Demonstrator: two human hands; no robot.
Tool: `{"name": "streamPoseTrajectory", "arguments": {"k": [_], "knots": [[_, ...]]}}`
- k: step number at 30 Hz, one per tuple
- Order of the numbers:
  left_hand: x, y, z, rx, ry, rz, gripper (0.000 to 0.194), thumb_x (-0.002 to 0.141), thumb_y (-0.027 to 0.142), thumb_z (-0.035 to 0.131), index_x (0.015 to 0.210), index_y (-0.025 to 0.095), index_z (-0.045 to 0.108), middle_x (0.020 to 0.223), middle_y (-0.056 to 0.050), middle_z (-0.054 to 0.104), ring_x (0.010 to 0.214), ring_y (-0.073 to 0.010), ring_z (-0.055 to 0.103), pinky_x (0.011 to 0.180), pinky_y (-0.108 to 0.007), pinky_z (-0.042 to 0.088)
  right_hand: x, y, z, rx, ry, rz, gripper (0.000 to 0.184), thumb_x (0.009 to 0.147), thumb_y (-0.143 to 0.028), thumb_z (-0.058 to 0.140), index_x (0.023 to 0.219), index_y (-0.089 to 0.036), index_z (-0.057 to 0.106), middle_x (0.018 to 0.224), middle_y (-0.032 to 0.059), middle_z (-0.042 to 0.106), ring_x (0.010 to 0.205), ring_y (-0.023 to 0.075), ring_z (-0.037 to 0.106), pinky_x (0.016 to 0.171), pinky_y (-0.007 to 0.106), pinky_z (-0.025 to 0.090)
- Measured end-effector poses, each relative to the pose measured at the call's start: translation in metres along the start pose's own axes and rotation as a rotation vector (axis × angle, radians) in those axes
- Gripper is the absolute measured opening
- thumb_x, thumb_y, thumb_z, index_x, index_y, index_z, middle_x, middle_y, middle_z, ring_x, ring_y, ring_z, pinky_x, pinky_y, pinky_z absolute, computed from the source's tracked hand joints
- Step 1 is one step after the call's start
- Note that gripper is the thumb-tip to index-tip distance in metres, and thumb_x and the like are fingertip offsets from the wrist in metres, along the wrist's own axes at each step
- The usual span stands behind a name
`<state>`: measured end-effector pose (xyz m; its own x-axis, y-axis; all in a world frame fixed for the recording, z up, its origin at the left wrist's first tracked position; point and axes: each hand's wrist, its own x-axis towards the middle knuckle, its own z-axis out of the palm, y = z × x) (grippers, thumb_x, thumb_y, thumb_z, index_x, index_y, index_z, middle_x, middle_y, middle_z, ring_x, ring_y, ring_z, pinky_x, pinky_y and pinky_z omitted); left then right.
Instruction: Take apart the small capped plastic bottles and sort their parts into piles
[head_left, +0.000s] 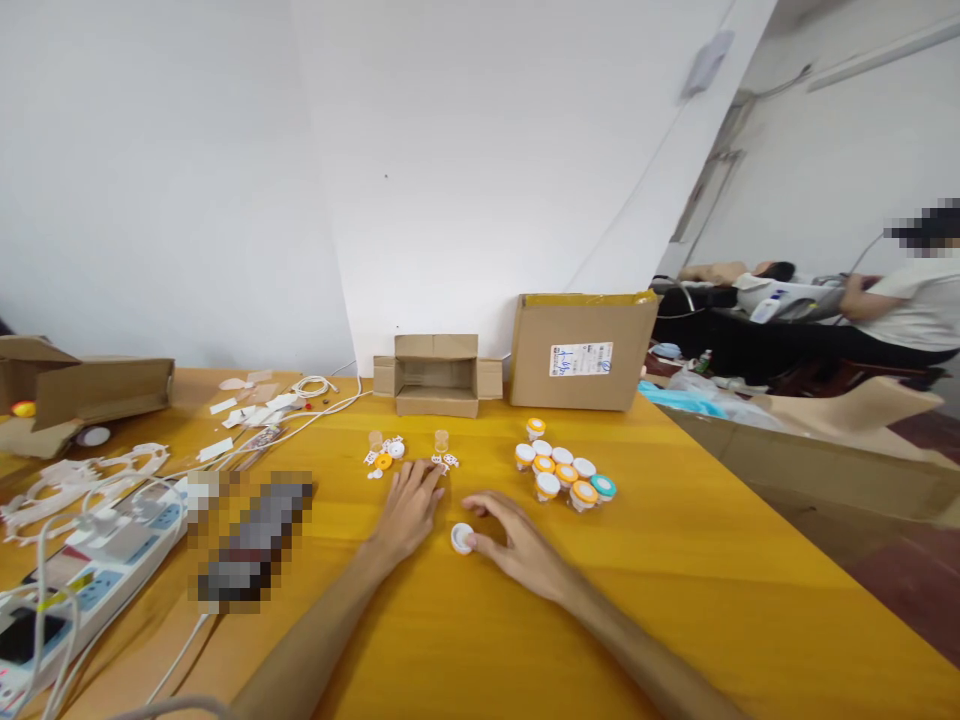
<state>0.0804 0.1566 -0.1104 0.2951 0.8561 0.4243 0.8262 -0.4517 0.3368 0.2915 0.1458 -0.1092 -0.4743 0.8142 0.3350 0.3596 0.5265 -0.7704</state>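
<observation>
My left hand (411, 505) lies with its fingers stretched out over the wooden table. Its fingertips reach small white cut-out pieces (444, 462), near a small clear cup (442, 440). Farther left are a second clear cup (376, 440), an orange ring-shaped cap (384, 461) and a white cap (395, 450). My right hand (514, 535) is curved, thumb and fingers apart. Its thumb is at the edge of a round white lid with an orange rim (461, 538), which rests on the table. Whether the thumb presses on the lid, I cannot tell.
Several small jars (564, 474) with white, orange and teal lids stand to the right. Behind are an open small carton (436, 380) and a large cardboard box (581, 355). On the left lie a power strip (112, 550), cables and a pixelated dark object (259, 540). A person (907, 300) sits far right.
</observation>
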Motion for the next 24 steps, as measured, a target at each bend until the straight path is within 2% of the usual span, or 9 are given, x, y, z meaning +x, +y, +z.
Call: {"name": "streamPoseTrajectory", "arguments": {"k": [3,8,11,15,19,24], "knots": [[0.000,0.000,-0.003,-0.037,-0.017,0.013,0.038,0.094,0.013,0.044,0.128,0.027,0.055,0.123,-0.007,0.059,0.116,-0.0251,0.051,0.099,-0.042,0.045,-0.003,-0.010,0.001,-0.069,-0.062,-0.021,0.031,0.082,-0.027,0.072,0.111,-0.024,0.063,0.112,0.0067,0.067,0.105,0.0246,0.060,0.095,0.038,0.046],[0.000,0.003,-0.011,-0.178,0.020,0.028,0.033,0.092,0.013,0.043,0.120,0.025,0.057,0.119,-0.007,0.062,0.116,-0.0251,0.054,0.103,-0.044,0.043,0.003,-0.014,0.005,-0.118,-0.058,-0.068,0.019,0.084,-0.016,0.068,0.101,-0.024,0.064,0.101,0.0036,0.068,0.096,0.0214,0.061,0.089,0.034,0.046],[-0.002,0.008,-0.017,-0.287,-0.049,0.012,0.033,0.088,0.011,0.043,0.115,0.024,0.056,0.116,-0.007,0.063,0.111,-0.0246,0.057,0.102,-0.044,0.045,0.003,-0.012,0.006,-0.095,-0.035,-0.057,0.022,0.083,-0.012,0.065,0.101,-0.024,0.063,0.100,0.0024,0.068,0.095,0.0203,0.061,0.088,0.032,0.047],[-0.007,0.015,-0.025,-0.404,-0.186,0.028,0.042,0.076,0.009,0.048,0.115,0.023,0.054,0.110,-0.006,0.064,0.102,-0.0228,0.059,0.095,-0.038,0.049,0.002,-0.011,0.006,-0.071,-0.024,-0.086,0.019,0.084,-0.011,0.063,0.097,-0.025,0.062,0.103,0.0025,0.067,0.099,0.0204,0.061,0.090,0.033,0.046],[-0.009,0.022,-0.030,-0.402,-0.249,0.065,0.048,0.068,0.007,0.053,0.113,0.023,0.053,0.107,-0.006,0.062,0.101,-0.0238,0.057,0.094,-0.038,0.047,0.002,-0.012,0.005,-0.036,-0.014,-0.114,0.011,0.088,-0.013,0.062,0.091,-0.024,0.063,0.101,0.0033,0.068,0.098,0.0201,0.063,0.088,0.032,0.048],[-0.009,0.025,-0.027,-0.405,-0.266,0.066,0.038,0.078,0.022,0.064,0.114,0.022,0.053,0.107,-0.007,0.061,0.100,-0.0246,0.057,0.092,-0.038,0.047,0.001,-0.008,0.007,0.039,-0.005,-0.130,0.009,0.091,-0.018,0.061,0.090,-0.024,0.068,0.100,0.0043,0.071,0.097,0.0201,0.066,0.088,0.031,0.050]]}}
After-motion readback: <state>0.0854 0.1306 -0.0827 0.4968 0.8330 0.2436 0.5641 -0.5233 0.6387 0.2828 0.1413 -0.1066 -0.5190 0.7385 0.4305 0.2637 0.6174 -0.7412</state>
